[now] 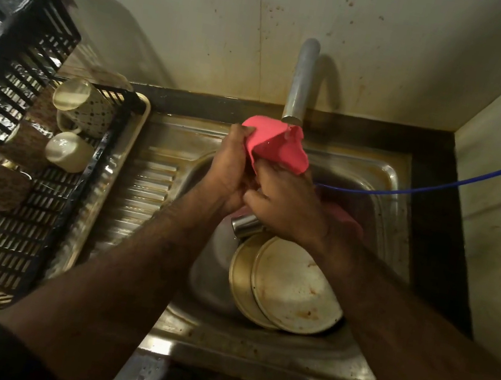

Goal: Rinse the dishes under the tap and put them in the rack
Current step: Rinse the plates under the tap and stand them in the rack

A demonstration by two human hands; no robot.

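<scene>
**Inspector:** Position of the item at the tap?

**Assistant:** A pink cup (277, 146) sits directly under the spout of the tap (300, 81), above the back of the sink (388, 179). The left hand (230, 167) curls round its left side; the right hand (285, 208) grips it from below. Both are clamped on the cup, and the two hands touch each other.

**Inspector:** Room inside the basin?

**Assistant:** Limited. Two stacked round plates (292, 290) lean against the near right wall, and a steel tumbler (245, 225) lies just under the right hand. A blue hose (440, 187) crosses the right rim.

**Inspector:** The rack?

**Assistant:** The black rack (5, 236) stands left of the ribbed drainboard. A dotted mug (88, 108) and a white mug (66, 151) lie near its far edge; the near half shows bare slats.
</scene>
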